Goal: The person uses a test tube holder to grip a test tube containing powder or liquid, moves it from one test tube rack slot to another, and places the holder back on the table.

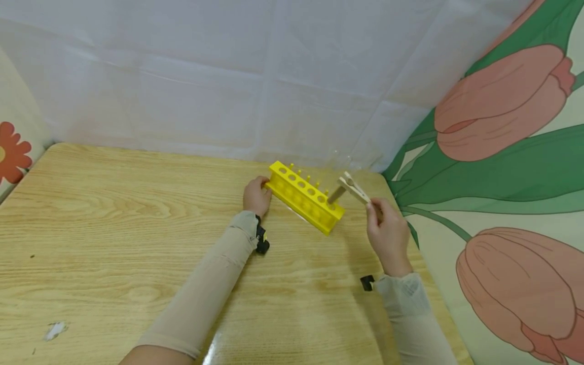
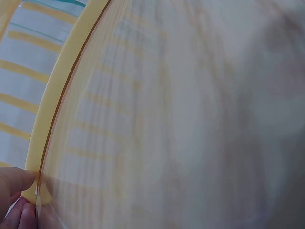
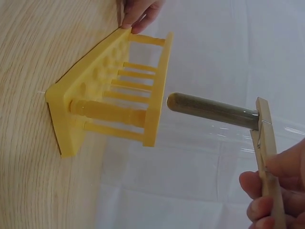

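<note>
My left hand (image 1: pixel 256 196) pinches the left end of a yellow test tube rack (image 1: pixel 304 198), which stands on the table. In the left wrist view, the thumb and fingers (image 2: pixel 14 183) grip the end of the rack's base (image 2: pixel 52 98). My right hand (image 1: pixel 388 235) holds a wooden test tube holder (image 1: pixel 358 191) by its handle. The holder's jaws clasp a test tube (image 3: pixel 209 110) with grey-brown contents. Its rounded bottom points at the rack's top plate (image 3: pixel 162 86), just apart from it, near the right end. The tube's clear upper part is hard to make out.
The wooden table (image 1: pixel 137 228) has a pale worn patch (image 1: pixel 56 330) near its front left. A white cloth (image 1: pixel 182 76) hangs behind it. A wall with a tulip print (image 1: pixel 506 101) stands along the right side.
</note>
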Demonstrator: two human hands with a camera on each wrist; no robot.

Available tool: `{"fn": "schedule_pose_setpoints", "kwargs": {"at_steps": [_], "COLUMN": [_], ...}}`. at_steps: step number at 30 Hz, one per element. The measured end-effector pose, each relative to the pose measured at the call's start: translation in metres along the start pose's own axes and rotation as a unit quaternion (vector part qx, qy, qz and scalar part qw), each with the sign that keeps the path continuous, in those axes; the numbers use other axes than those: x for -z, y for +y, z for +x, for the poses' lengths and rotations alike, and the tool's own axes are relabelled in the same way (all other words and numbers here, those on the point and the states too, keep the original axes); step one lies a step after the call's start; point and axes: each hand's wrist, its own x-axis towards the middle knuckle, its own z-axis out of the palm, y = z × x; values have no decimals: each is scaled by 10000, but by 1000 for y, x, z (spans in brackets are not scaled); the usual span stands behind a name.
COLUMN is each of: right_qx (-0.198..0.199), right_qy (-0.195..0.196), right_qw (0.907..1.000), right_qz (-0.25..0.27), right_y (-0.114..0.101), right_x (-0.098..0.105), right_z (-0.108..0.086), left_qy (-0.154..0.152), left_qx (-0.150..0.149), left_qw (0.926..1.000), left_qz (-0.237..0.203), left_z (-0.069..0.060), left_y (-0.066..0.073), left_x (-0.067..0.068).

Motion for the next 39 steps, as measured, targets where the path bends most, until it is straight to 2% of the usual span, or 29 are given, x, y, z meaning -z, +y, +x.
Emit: {"fn": "schedule_pose_setpoints", "kwargs": {"at_steps": [9, 39], "right_qx": [195, -13], "right_qy": [78, -369], "right_qw": [9998, 9992], "right_qz": [46, 150], "right_y": [-5, -11], "right_x": [-6, -22], "right_z": [4, 0], "left_qy": [-10, 45], "left_qx": [38, 43], "left_qw": [10000, 10000], "left_qz": [19, 0], "left_z": [1, -2], "left_y": [1, 4], "left_x": [1, 1]}}
